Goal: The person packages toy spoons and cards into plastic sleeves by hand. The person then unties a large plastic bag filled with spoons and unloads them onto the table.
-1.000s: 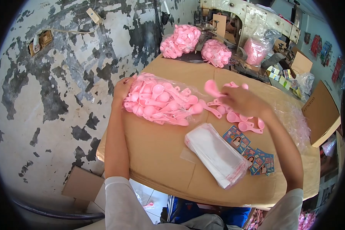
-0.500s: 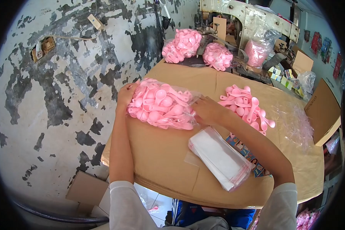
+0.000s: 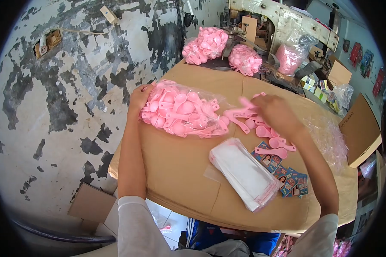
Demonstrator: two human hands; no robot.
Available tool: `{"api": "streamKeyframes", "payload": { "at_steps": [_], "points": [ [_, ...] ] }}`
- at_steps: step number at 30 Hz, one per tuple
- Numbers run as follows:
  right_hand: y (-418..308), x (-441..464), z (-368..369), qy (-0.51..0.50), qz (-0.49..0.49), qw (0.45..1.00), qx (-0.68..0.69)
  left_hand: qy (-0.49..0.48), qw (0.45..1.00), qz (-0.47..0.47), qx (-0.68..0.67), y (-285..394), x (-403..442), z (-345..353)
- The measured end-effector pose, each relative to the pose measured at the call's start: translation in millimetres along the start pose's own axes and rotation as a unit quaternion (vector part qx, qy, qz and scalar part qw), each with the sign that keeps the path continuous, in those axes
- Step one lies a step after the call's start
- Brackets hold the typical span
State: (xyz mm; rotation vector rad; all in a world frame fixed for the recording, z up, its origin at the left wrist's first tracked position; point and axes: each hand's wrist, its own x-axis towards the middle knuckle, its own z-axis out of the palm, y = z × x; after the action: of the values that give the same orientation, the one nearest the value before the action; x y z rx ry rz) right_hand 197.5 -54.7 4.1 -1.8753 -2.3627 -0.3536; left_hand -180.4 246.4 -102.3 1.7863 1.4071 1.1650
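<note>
A clear plastic bag of pink spoons [image 3: 180,112] lies on its side on the table, its mouth towards the right. My left hand [image 3: 139,98] is closed on the bag's upper left end. Over a loose heap of pink spoons [image 3: 275,143] is my right hand [image 3: 278,113], smeared by motion. A blurred pink spoon [image 3: 246,103] juts out at its fingertips. Some spoons lie between the heap and the bag's mouth. A stack of clear flat bags [image 3: 244,173] is in front, with several blue printed cards [image 3: 291,180] beside it.
Brown paper covers the table [image 3: 180,167]. Filled bags of pink spoons [image 3: 245,60] stand at the back, before an old machine [image 3: 283,21]. Crumpled clear plastic [image 3: 328,139] and a cardboard box [image 3: 359,128] are on the right. A peeling wall [image 3: 73,107] borders the left.
My right hand has left the bag's mouth and moved right onto the loose spoons. Some spoons have shifted, towards the bag and onto the cards. My left hand stays at the bag.
</note>
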Motion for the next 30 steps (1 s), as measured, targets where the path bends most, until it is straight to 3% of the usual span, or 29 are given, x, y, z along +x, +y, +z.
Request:
{"api": "streamKeyframes", "payload": {
  "at_steps": [3,6,8,11,17,19,21,24,26,28,29,30],
  "points": [
    [18.2,-9.8,-5.6,0.212,-0.061,0.964,-0.152,-0.002,1.000,-0.010,0.008,4.2,-4.5,-0.4],
    [-23.4,6.5,0.4,0.029,0.014,0.985,0.168,-0.006,1.000,-0.008,-0.002,3.5,-1.7,1.8],
    [-34.3,31.2,44.8,-0.026,-0.056,0.979,0.194,-0.007,1.000,-0.006,-0.013,-2.1,0.3,2.3],
    [-47.5,50.2,82.3,-0.050,-0.082,0.991,0.091,0.004,1.000,0.002,-0.008,-8.9,6.3,4.0],
    [-25.6,40.3,78.7,-0.092,-0.085,0.974,0.188,0.003,1.000,0.011,-0.004,3.4,-3.4,1.4],
    [-35.3,19.5,13.4,-0.132,-0.055,0.968,0.207,0.005,1.000,0.003,-0.005,6.1,-5.2,1.8],
    [-8.7,-4.5,9.3,-0.013,-0.028,0.989,0.148,0.003,1.000,0.007,-0.007,4.7,-5.6,0.6],
    [28.7,-15.6,-19.7,-0.019,0.018,0.996,0.081,-0.006,1.000,-0.005,-0.007,3.8,-4.6,2.3],
    [29.8,-25.0,-15.5,0.030,-0.046,0.998,0.015,-0.003,1.000,-0.008,-0.001,0.6,-0.5,3.1],
    [9.7,-15.2,-18.2,-0.027,-0.052,0.994,0.091,-0.006,1.000,-0.008,0.002,2.6,0.5,1.6],
    [-18.6,-0.7,-21.6,-0.111,-0.024,0.973,0.199,-0.008,1.000,-0.010,0.004,1.8,-0.8,2.2],
    [-25.8,14.6,3.4,-0.068,-0.091,0.975,0.193,-0.006,1.000,-0.010,0.000,0.0,0.5,3.8]
  ]
}}
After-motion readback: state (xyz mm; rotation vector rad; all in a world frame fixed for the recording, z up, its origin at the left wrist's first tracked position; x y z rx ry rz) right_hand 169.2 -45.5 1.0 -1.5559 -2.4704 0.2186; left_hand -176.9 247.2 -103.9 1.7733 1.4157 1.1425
